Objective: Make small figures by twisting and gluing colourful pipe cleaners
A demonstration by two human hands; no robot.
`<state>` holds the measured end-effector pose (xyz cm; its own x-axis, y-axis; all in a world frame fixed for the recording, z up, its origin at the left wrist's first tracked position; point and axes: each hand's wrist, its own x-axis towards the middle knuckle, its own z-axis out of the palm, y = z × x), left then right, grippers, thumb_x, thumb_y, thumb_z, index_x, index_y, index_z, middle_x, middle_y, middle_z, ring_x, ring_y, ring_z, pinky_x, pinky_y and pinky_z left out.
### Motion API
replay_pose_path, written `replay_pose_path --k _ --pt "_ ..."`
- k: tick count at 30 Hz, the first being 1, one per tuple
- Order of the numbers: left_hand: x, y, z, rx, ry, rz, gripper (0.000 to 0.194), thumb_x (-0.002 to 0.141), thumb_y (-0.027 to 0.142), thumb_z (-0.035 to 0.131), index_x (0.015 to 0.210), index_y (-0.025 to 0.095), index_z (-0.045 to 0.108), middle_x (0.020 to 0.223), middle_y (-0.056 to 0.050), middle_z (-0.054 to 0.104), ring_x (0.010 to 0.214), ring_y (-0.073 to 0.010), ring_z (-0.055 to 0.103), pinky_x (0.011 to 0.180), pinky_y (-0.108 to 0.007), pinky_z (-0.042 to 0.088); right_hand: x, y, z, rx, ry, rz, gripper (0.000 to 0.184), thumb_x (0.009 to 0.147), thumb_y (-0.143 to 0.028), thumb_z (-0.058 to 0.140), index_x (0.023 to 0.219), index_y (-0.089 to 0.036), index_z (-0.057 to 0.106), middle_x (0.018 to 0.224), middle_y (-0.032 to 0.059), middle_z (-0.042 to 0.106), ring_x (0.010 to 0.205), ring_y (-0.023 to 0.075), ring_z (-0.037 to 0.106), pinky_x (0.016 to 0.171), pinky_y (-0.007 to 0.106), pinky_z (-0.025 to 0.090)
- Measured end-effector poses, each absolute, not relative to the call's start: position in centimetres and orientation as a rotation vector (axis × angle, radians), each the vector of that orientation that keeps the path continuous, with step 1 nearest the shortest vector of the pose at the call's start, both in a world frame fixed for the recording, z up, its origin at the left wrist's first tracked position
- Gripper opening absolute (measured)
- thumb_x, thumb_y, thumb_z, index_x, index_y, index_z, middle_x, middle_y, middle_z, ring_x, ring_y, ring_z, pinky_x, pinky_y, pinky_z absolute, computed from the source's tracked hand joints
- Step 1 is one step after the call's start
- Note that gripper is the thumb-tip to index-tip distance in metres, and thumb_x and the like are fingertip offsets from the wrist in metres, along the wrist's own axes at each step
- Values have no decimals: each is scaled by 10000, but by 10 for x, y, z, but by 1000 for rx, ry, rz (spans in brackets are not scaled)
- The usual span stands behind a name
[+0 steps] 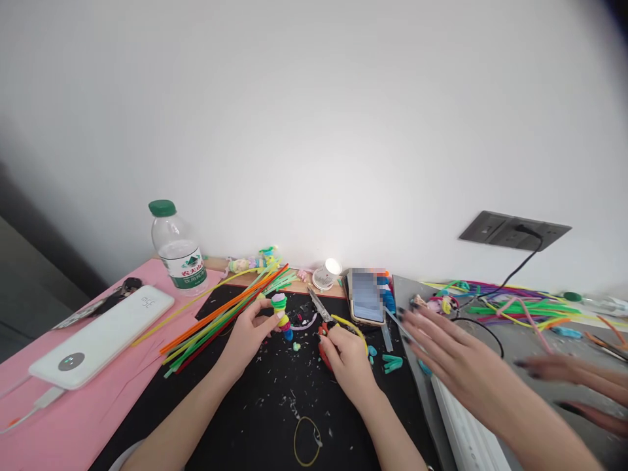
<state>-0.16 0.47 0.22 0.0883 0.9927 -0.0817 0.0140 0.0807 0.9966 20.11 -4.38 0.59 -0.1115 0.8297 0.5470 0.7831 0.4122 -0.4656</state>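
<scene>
Between thumb and fingertips, my left hand (250,333) pinches a small figure (279,303) made of fuzzy pipe cleaner, with green, yellow, red and blue bands, upright above the black mat (255,412). My right hand (347,356) is closed on the red handles of a pair of scissors (321,307), their metal blades pointing away from me toward the wall. Just left of the blades lies a curved lilac pipe cleaner (307,324). A yellow pipe cleaner (350,325) arcs behind my right hand. Small green scraps (296,347) lie below the figure.
Orange and green pipe cleaners (220,317) lie left of my hands. Behind stand a paper cup (326,275) and a phone (367,301). A water bottle (179,252) and white power bank (103,337) are at left. Another person's blurred hands (456,356) reach in from the right. A rubber band (296,445) lies in front.
</scene>
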Motion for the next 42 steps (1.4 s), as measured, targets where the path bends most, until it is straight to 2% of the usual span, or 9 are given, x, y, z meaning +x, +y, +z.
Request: replay_pose_path --k 4,10,15,21,24,29,32,36,42 --pt "-2 6 2 1165 1203 1086 409 716 416 663 1031 169 583 730 -27 669 675 -189 614 586 -260 408 209 -41 7 -1460 -1915 163 331 924 -247 398 603 -195 459 603 6 516 572 140 491 536 250 351" --pt "-3 7 1 1154 1209 1110 418 705 412 673 1034 164 601 735 -24 663 656 -178 588 590 -262 406 240 -35 11 -1561 -1618 50 200 894 -269 404 908 -187 587 859 78 641 810 211 589 716 323 448" --pt "-3 7 2 1145 1197 1104 411 717 406 671 1048 172 601 778 -27 659 665 -172 577 609 -269 406 271 -27 13 -1681 -1332 96 333 845 -199 353 1146 -181 494 1114 113 643 1104 243 559 903 407 407" --pt "-1 7 6 1113 1194 1126 380 698 417 684 977 170 608 762 -20 651 650 -171 579 584 -266 408 283 -21 8 -1726 -1323 189 466 770 -157 355 1223 -169 460 1113 117 642 1031 234 599 919 426 398" --pt "-1 7 8 1100 1189 1127 380 685 420 690 961 171 608 809 -29 658 654 -174 586 585 -272 411 282 -18 5 -1770 -1310 113 484 783 -241 430 1260 -157 427 1173 144 609 1092 266 557 923 441 404" --pt "-1 7 7 1085 1192 1112 385 687 421 687 970 174 601 796 -22 652 661 -178 587 597 -281 407 270 -11 -3 -1883 -1449 -4 724 709 -368 607 1342 -135 343 1271 186 528 1132 338 509 921 470 412" --pt "-1 6 6 1105 1193 1109 368 692 416 682 966 181 611 781 -17 653 668 -181 585 596 -281 403 263 -6 -8 -1914 -1477 -62 752 703 -335 612 1361 -141 306 1313 195 486 1150 349 493 932 468 403" --pt "-1 6 6 1124 1209 1122 362 686 418 679 959 187 626 778 -16 654 653 -187 587 592 -290 409 257 -1 -11 -1941 -1418 -137 778 679 -326 628 1356 -135 297 1253 210 517 1115 363 515 929 479 391" --pt "-1 5 6 1120 1208 1111 366 686 421 687 953 181 617 770 -17 648 656 -176 584 585 -271 408 259 2 -10 -1963 -1340 -36 780 671 -317 621 1350 -113 296 1179 219 551 1055 361 544 864 466 431"
